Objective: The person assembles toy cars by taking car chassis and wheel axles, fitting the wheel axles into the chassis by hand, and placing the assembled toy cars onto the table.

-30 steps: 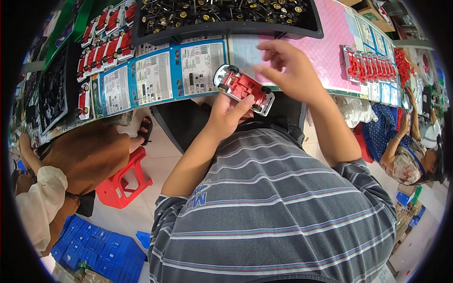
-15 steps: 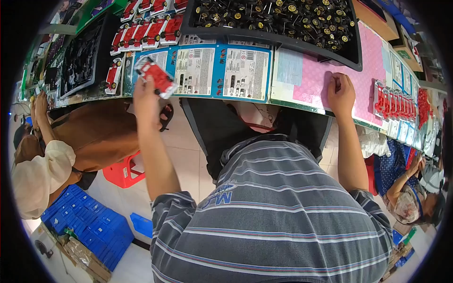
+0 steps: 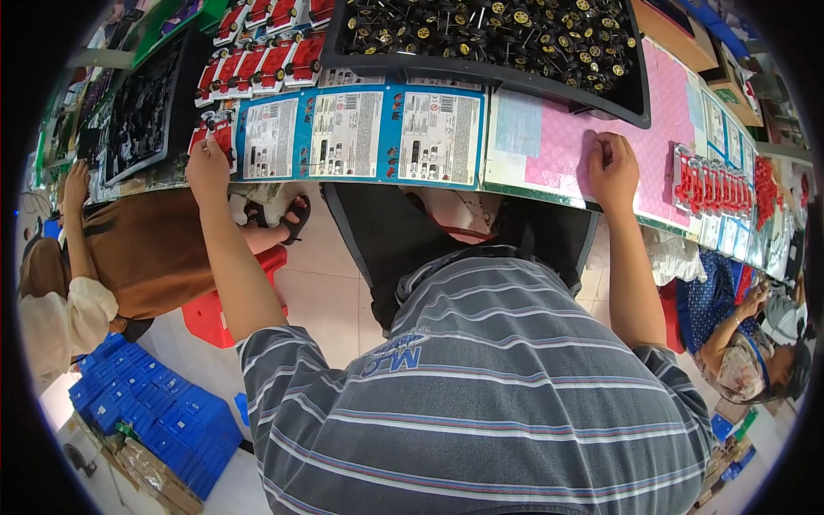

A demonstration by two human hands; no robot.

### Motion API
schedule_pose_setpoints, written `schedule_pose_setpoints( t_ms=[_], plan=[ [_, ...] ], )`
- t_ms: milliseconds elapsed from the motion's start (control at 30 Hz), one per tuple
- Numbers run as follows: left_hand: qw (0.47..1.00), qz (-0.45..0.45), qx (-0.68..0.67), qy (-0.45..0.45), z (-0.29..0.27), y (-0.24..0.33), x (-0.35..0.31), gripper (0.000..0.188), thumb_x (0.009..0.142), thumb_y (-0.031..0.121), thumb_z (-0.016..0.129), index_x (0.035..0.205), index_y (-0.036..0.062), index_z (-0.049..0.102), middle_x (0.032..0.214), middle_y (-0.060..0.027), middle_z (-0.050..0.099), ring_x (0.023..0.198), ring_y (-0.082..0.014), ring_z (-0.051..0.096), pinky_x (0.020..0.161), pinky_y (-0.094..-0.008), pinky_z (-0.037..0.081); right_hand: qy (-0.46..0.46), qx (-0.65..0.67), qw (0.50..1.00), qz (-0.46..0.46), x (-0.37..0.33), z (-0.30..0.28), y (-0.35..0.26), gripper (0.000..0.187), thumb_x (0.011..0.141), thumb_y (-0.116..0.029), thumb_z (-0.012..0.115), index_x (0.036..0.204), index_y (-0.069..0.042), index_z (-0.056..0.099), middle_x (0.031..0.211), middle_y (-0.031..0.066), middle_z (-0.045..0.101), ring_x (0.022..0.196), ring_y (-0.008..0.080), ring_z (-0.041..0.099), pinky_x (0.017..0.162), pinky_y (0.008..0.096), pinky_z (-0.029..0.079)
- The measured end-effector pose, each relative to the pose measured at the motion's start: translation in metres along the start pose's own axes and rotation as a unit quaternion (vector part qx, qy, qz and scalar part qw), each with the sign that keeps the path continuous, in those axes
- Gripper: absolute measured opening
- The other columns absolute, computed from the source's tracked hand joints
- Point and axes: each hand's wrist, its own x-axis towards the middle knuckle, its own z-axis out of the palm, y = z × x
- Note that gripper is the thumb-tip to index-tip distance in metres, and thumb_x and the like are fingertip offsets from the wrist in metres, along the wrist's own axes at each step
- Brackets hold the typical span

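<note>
At the table's left end, my left hand [image 3: 208,172] has its fingertips closed on a red-and-white toy car [image 3: 221,136] lying on the tabletop. Another car there is partly covered by the hand and this car. Just beyond stand rows of similar red-and-white toy cars [image 3: 266,64], wheels showing. Over on the right, my right hand [image 3: 614,172] rests on the pink mat [image 3: 558,146], its fingers curled in a loose fist; nothing shows in it. A row of red-and-white toy car parts [image 3: 714,184] is to the right of this hand.
A black tray [image 3: 549,93] of wheels on axles, many with yellow hubs, fills the far middle. Blue printed card sheets [image 3: 386,133] lie before it. A second black tray [image 3: 150,107] of dark parts stands left. Co-workers sit on both sides. Blue boxes [image 3: 163,421] are stacked on the floor.
My left hand has moved left with the toy car and lowered it beside the other car at the table's left end. My right hand has stayed curled on the mat.
</note>
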Motion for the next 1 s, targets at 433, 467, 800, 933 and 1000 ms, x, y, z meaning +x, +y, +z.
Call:
schedule_pose_setpoints(
  t_ms=[433,467,800,933,1000],
  plan=[
    [0.981,0.070,-0.151,0.097,0.004,0.063,-0.127,0.046,0.098,0.033,0.060,0.124,-0.0056,0.060,0.116,-0.0223,0.062,0.098,-0.0343,0.061,0.087,-0.0406,0.049,0.044,-0.135,0.986,0.087,-0.056,-0.126,0.078,0.033,0.082,-0.009,0.075,0.112,-0.002,0.066,0.107,0.0175,0.063,0.096,0.0355,0.063,0.083,0.0433,0.051],
    [0.980,0.078,-0.172,0.066,0.015,0.076,-0.143,0.045,0.099,0.032,0.060,0.124,-0.0050,0.060,0.115,-0.0207,0.062,0.098,-0.0316,0.061,0.087,-0.0399,0.049,0.024,-0.174,0.981,0.086,-0.059,-0.130,0.086,0.037,0.081,-0.009,0.075,0.115,-0.002,0.065,0.110,0.0195,0.061,0.103,0.0402,0.059,0.089,0.0461,0.048],
    [0.801,0.159,-0.466,-0.341,0.060,0.266,-0.259,0.023,0.099,0.017,0.060,0.115,0.0013,0.064,0.104,-0.0053,0.064,0.090,-0.0125,0.057,0.082,-0.0276,0.048,0.012,-0.178,0.984,0.028,-0.061,-0.123,0.099,0.018,0.079,0.004,0.061,0.095,0.000,0.066,0.100,0.0158,0.062,0.095,0.0365,0.062,0.083,0.0436,0.051],
    [0.443,0.040,-0.619,-0.647,0.049,0.314,-0.291,0.073,0.098,0.045,0.061,0.155,0.0145,0.026,0.141,-0.0225,0.048,0.084,-0.0188,0.062,0.054,-0.0221,0.048,-0.021,-0.012,0.994,-0.104,-0.078,-0.122,0.027,0.016,0.074,0.006,0.062,0.087,-0.004,0.065,0.093,0.0128,0.064,0.086,0.0327,0.064,0.075,0.0412,0.053],
    [0.329,-0.038,-0.663,-0.671,0.059,0.321,-0.300,0.068,0.099,0.049,0.057,0.153,0.0172,0.031,0.141,-0.0260,0.049,0.093,-0.0243,0.065,0.056,-0.0256,0.051,-0.103,0.180,0.965,-0.158,-0.073,-0.127,-0.013,0.024,0.072,-0.001,0.079,0.093,-0.004,0.068,0.098,0.0117,0.067,0.089,0.0300,0.065,0.077,0.0397,0.053]
  ],
)
